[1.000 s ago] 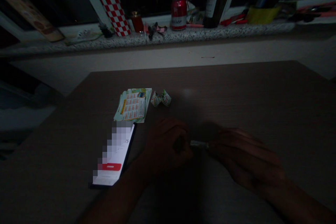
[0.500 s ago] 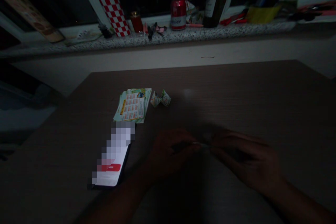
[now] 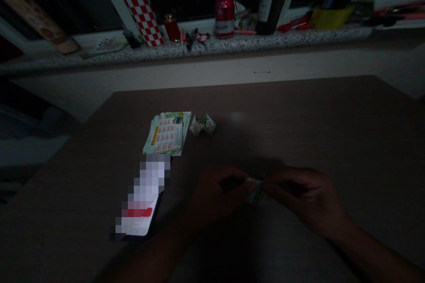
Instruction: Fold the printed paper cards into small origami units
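Observation:
Between my two hands is a small folded paper card [image 3: 255, 192], dim in the shadow. My left hand [image 3: 221, 192] pinches its left edge between thumb and fingers. On the opposite edge, my right hand [image 3: 303, 192] pinches it with thumb and fingertips. Beyond my left hand, two small folded paper pieces [image 3: 202, 124] stand on the table. Beside them lies a stack of printed cards [image 3: 168, 135], pale green with orange and yellow print. The print on the held card is too dark to read.
A lit phone [image 3: 141, 221] lies left of my left arm on the brown wooden table [image 3: 299, 115]. Along the granite windowsill [image 3: 172, 53] stand a red can [image 3: 225, 17], a red-and-white checkered bottle [image 3: 146, 20], a dark bottle [image 3: 265, 6] and a yellow container [image 3: 332, 17].
The paper was edge-on as a thin strip between my fingers; now its printed face shows, hanging toward me. My right hand has shifted slightly left, closer to my left hand.

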{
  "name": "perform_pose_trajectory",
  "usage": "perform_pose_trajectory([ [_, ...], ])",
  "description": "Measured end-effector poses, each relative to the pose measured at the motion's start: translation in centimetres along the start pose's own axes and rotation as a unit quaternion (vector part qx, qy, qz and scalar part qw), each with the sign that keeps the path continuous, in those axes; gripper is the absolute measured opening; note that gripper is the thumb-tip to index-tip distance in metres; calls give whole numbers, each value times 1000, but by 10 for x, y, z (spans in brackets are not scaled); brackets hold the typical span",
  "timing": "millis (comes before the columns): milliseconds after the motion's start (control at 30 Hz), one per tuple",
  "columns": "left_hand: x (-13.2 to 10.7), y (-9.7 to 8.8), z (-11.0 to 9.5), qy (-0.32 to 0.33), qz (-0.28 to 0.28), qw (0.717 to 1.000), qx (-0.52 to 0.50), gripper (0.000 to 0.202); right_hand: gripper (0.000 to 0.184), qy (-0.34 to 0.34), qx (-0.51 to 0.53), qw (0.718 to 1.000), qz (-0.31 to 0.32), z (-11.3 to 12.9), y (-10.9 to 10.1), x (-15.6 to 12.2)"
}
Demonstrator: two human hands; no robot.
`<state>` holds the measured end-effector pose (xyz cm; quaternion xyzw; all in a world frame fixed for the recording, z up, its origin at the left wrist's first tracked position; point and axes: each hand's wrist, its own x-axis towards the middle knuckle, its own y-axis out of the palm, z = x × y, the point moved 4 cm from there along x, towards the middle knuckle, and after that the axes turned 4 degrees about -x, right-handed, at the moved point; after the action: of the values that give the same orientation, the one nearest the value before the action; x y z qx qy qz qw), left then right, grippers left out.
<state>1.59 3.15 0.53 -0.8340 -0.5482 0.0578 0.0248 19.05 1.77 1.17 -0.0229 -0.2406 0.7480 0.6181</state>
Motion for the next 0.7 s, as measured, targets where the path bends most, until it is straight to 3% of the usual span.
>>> perform_pose_trajectory([
  [133, -2, -2, -3, 33, -37, 999, 21, 14, 6, 9, 10, 1000, -7, -3, 1, 0],
  [233, -3, -2, -6, 53, -33, 997, 47, 14, 8, -4, 26, 999, 18, -2, 4, 1],
  [433, -3, -1, -1, 23, -24, 999, -25, 13, 7, -4, 22, 1000, 4, 1, 3, 1],
  [533, -3, -1, -2, 40, -30, 999, -12, 11, 7, -6, 23, 1000, 0, 1, 3, 1],
  [700, -3, 3, -8, 96, -13, 993, 63, 7, 6, -71, 9, 997, 17, 5, 7, 0],
])
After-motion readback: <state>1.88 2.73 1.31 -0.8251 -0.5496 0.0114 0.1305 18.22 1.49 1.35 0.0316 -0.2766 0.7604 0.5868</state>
